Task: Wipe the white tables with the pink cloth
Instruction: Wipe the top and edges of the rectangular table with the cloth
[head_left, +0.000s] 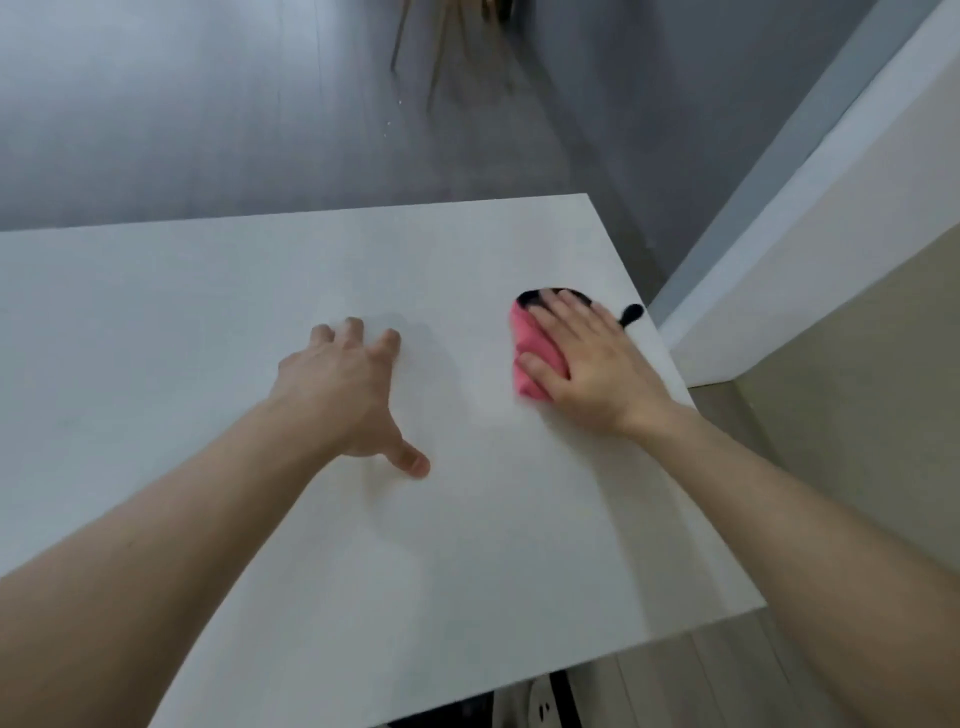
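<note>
The right hand (592, 358) is pressing straight, released fingers onto the soft, crumpled pink cloth (530, 364), which is lying under them on the smooth matte white table (311, 545); a dark rounded opening (529, 297) is showing just beyond the fingertips; the table's right edge is running near the little finger. The left hand (343, 395) is resting spread, gripping nothing; flat tabletop is stretching far to the left of its fingers.

Pink cloth (535, 358) on white table (208, 322)

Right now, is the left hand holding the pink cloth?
No, the right hand presses the pink cloth onto the table; the left hand holds nothing.
</note>
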